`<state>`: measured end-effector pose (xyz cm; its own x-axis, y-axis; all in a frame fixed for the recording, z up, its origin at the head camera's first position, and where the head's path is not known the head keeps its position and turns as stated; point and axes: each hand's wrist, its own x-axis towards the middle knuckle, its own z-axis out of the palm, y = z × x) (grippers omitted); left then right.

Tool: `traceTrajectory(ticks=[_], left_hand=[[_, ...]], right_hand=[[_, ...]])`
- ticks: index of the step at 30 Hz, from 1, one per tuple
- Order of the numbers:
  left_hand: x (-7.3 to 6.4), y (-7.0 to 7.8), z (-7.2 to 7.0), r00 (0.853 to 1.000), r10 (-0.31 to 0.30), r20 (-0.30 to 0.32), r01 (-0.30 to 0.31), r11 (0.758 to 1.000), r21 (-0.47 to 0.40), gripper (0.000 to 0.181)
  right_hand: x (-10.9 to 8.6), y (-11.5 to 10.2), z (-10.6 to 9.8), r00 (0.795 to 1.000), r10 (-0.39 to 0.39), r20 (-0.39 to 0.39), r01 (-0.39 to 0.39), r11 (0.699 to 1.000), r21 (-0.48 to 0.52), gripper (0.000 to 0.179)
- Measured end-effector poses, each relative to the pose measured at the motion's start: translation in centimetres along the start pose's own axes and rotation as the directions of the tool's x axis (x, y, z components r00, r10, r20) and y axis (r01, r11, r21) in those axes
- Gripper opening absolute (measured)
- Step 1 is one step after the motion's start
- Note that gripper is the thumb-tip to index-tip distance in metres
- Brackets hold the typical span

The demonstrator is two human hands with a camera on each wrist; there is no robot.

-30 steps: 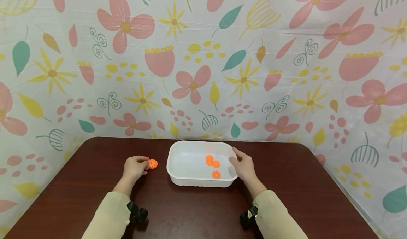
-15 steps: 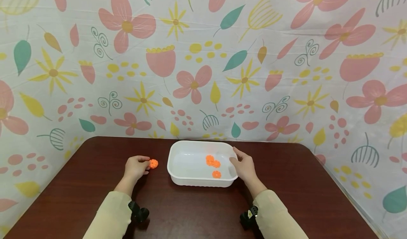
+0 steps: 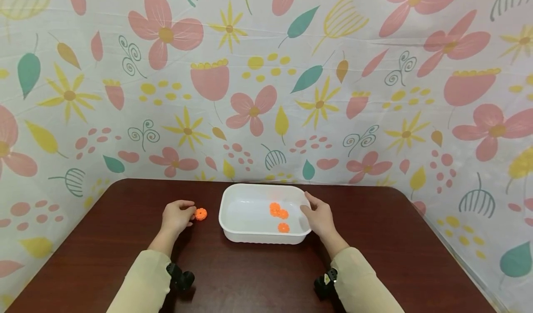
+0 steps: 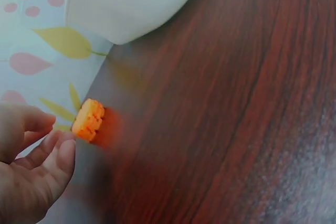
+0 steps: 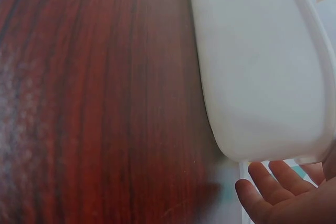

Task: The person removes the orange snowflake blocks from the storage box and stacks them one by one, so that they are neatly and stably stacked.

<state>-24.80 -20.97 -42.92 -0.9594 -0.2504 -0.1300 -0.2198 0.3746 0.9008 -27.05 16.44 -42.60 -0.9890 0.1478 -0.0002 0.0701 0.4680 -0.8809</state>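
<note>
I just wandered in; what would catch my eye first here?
Probably the white sheet printed with pastel flowers, filling the background behind the dark red-brown table. Next, the white rectangular plastic-looking tub near the table's far edge, with bright-orange scalloped discs inside, right of centre. Another orange scalloped piece is left of the tub, beside the person's left hand.

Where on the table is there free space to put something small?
The table is bare in front of the white tub, between the wrist cameras, and right of the right hand. Crowded: left of the tub, at the left hand and orange piece.
</note>
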Motion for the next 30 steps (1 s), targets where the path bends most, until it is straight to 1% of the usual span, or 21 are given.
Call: traceTrajectory(ticks=[5,9,11,13,16,21,23,30], left_hand=[[0.0,0.6,0.1,0.998,0.061,-0.012,-0.061,0.998,0.024,0.035],[-0.1,1.3,0.7,0.991,0.132,-0.031,-0.130,0.989,0.071,0.035],[-0.1,1.6,1.0,0.985,0.168,-0.038,-0.164,0.982,0.090,0.035],[-0.3,2.0,1.4,0.979,0.198,-0.040,-0.194,0.977,0.091,0.034],[-0.5,2.6,2.0,0.971,0.235,-0.036,-0.233,0.971,0.061,0.031],[-1.2,3.8,3.2,0.949,0.313,-0.036,-0.311,0.949,0.057,0.026],[-1.4,4.2,3.7,0.943,0.333,-0.030,-0.330,0.942,0.064,0.025],[-2.0,5.4,4.9,0.927,0.375,-0.003,-0.374,0.926,0.059,0.025]], right_hand=[[0.1,0.0,0.0,1.000,-0.005,0.002,0.005,1.000,-0.006,0.049],[0.1,0.1,0.0,1.000,-0.001,0.004,0.001,1.000,-0.008,0.048],[0.1,0.1,0.0,1.000,0.004,0.004,-0.004,1.000,-0.006,0.048],[0.1,0.1,0.0,1.000,0.009,0.004,-0.009,1.000,0.001,0.047],[0.1,0.2,0.1,1.000,0.018,0.000,-0.018,1.000,0.010,0.046],[0.2,0.4,0.1,1.000,0.023,-0.010,-0.023,1.000,0.011,0.043],[0.3,0.4,0.1,1.000,0.026,-0.014,-0.026,1.000,0.010,0.042],[0.2,0.2,0.1,0.999,0.021,-0.024,-0.021,1.000,0.012,0.041]])
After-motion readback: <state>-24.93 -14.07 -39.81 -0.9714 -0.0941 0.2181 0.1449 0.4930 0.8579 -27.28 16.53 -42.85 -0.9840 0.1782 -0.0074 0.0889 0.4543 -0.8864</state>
